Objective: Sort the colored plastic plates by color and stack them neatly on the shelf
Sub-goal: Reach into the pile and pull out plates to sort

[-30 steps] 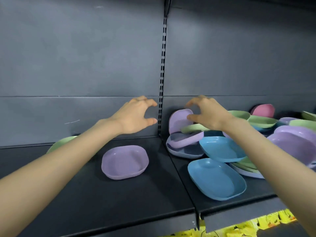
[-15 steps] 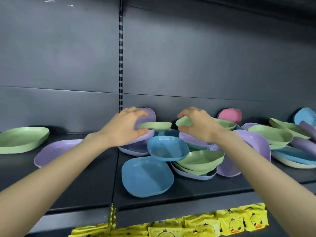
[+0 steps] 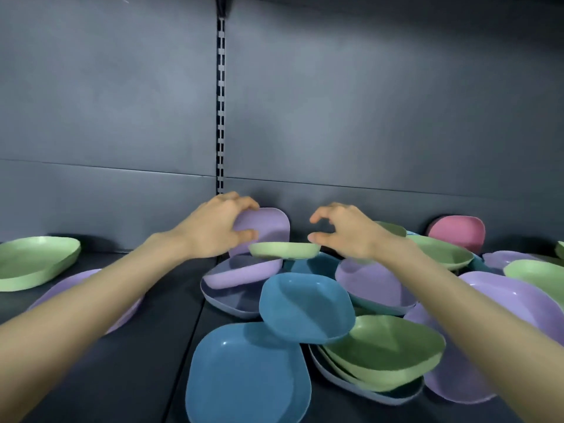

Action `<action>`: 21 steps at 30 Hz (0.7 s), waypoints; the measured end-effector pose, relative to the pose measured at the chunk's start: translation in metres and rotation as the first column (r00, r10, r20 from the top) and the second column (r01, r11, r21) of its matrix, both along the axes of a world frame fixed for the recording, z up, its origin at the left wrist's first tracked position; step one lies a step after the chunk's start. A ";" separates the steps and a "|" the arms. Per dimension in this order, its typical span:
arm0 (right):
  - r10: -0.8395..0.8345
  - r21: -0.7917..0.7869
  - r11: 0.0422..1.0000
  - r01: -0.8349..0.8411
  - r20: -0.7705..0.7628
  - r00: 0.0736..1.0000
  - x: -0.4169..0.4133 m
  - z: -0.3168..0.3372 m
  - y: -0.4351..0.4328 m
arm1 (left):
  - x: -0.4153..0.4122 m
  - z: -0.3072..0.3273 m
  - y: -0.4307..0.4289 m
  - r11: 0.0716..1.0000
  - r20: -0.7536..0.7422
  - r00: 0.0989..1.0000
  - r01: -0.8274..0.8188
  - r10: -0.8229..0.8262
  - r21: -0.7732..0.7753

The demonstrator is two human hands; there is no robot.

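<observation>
Far back on the shelf (image 3: pixel 164 315), the left hand (image 3: pixel 213 230) grips a purple plate (image 3: pixel 271 222); the right hand (image 3: pixel 348 233), open, should grab the green plate (image 3: pixel 283 250).

Pink plates (image 3: pixel 456 232): one, upright at the back, right of centre.
Blue plates (image 3: pixel 247 377): three in plain view, lower centre; a sliver at the right may be a fourth.
Green plates (image 3: pixel 387 352): at least seven. One is at the left edge, one in the centre, about three are nested at lower right, and the rest are at the right.
Purple plates (image 3: pixel 372 282): at least six, one at the left, the others in the heap; overlaps hide the exact count.
Hands: two, left hand (image 3: pixel 213 230) and right hand (image 3: pixel 345 232).
</observation>
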State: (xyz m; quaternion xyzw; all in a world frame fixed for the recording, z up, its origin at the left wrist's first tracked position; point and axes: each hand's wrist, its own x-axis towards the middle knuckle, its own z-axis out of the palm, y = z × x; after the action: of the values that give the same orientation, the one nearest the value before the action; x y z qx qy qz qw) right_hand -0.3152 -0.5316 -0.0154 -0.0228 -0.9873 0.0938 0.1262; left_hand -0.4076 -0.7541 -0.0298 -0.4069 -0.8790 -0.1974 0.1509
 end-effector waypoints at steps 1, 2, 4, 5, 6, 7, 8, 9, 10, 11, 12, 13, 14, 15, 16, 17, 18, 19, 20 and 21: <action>0.009 -0.012 1.000 -0.009 0.008 1.000 -0.009 0.001 0.002 | -0.008 0.001 0.002 1.000 0.004 1.000 -0.004 0.004 0.001; 0.015 -0.031 0.999 -0.015 0.015 1.000 -0.018 0.002 0.004 | -0.016 0.001 0.004 1.000 0.004 1.000 -0.006 0.006 0.001; 0.005 -0.073 0.997 -0.002 0.045 0.999 -0.033 0.002 0.007 | -0.032 0.002 0.007 1.000 0.005 1.000 -0.009 0.009 -0.014; -0.005 -0.081 0.997 0.011 0.067 0.998 -0.040 0.000 0.009 | -0.040 0.001 0.008 1.000 0.008 1.000 -0.010 0.010 -0.022; -0.012 -0.082 0.996 0.019 0.086 0.996 -0.046 -0.001 0.010 | -0.048 -0.001 0.010 1.000 0.008 1.000 -0.008 0.008 -0.024; -0.016 -0.079 0.997 0.024 0.103 0.995 -0.052 -0.003 0.012 | -0.055 -0.003 0.012 1.000 0.012 1.000 -0.005 0.005 -0.022; -0.020 -0.078 0.996 0.030 0.122 0.992 -0.058 -0.003 0.014 | -0.063 -0.004 0.014 1.000 0.023 1.000 -0.002 0.003 -0.017; -0.025 -0.080 0.996 0.036 0.140 0.990 -0.062 -0.003 0.015 | -0.070 -0.006 0.016 1.000 0.041 0.999 0.001 0.000 -0.011; -0.030 -0.083 0.996 0.044 0.156 0.987 -0.066 -0.003 0.017 | -0.077 -0.007 0.019 1.000 0.058 0.998 0.006 -0.005 -0.007; -0.035 -0.089 0.995 0.051 0.170 0.985 -0.070 -0.003 0.019 | -0.084 -0.008 0.021 1.000 0.072 0.997 0.007 -0.007 -0.006; -0.036 -0.108 0.993 0.057 0.185 0.982 -0.074 -0.004 0.021 | -0.089 -0.010 0.024 1.000 0.077 0.997 0.010 -0.009 -0.007; -0.031 -0.148 0.987 0.062 0.202 0.979 -0.077 -0.005 0.022 | -0.094 -0.012 0.027 1.000 0.081 0.997 0.012 -0.012 -0.004; -0.024 -0.202 0.977 0.070 0.223 0.975 -0.080 -0.006 0.024 | -0.098 -0.014 0.029 1.000 0.086 0.996 0.016 -0.016 0.005; -0.016 -0.252 0.964 0.081 0.250 0.968 -0.084 -0.008 0.026 | -0.102 -0.016 0.032 1.000 0.100 0.995 0.018 -0.019 0.016; -0.010 -0.285 0.954 0.093 0.279 0.960 -0.084 -0.009 0.027 | -0.104 -0.018 0.034 0.999 0.106 0.994 0.019 -0.022 0.026; -0.008 -0.300 0.948 0.104 0.307 0.952 -0.083 -0.009 0.027 | -0.104 -0.019 0.035 0.999 0.104 0.994 0.019 -0.022 0.030; -0.007 -0.309 0.944 0.117 0.337 0.942 -0.083 -0.010 0.028 | -0.106 -0.020 0.038 1.000 0.100 0.995 0.013 -0.016 0.028; -0.007 -0.323 0.937 0.132 0.361 0.933 -0.084 -0.011 0.030 | -0.110 -0.021 0.040 1.000 0.098 0.995 0.003 -0.006 0.027; -0.005 -0.347 0.926 0.147 0.378 0.926 -0.085 -0.013 0.031 | -0.111 -0.022 0.042 1.000 0.099 0.995 -0.004 0.001 0.030; 0.000 -0.377 0.913 0.159 0.388 0.922 -0.085 -0.015 0.031 | -0.112 -0.024 0.043 0.999 0.106 0.994 -0.008 0.004 0.035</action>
State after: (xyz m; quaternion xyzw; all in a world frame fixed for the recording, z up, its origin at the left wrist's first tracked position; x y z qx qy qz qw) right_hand -0.4000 -0.5003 -0.0300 -0.1067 -0.9506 0.2827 -0.0708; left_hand -0.5199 -0.7109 -0.0537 -0.3905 -0.8834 -0.2338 0.1116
